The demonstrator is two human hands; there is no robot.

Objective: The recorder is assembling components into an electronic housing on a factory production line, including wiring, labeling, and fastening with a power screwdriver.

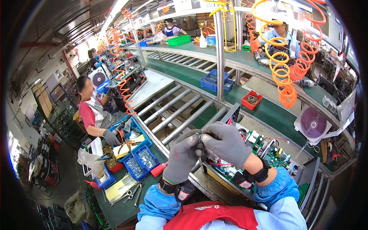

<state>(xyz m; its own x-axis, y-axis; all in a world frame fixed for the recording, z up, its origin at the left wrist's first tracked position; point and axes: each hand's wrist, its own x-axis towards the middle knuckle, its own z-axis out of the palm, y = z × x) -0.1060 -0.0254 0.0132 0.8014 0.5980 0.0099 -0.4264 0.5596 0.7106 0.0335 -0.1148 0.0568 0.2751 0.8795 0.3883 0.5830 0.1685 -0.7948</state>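
**Small metal part pinched between both gloved hands**

A small silvery metal ring-like part (198,135) sits above the green circuit board (264,147) in its open metal chassis. The left hand (183,155) and right hand (226,142), grey-gloved, clench fingers on it; seating it seemingly calls for fine alignment. Blue screw bins (140,161) stand left on the worktop (122,209).

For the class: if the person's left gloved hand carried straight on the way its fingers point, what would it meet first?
Most likely the right hand: the left hand points up and rightward, their fingertips already meeting around a small metal part. Depth is unclear.
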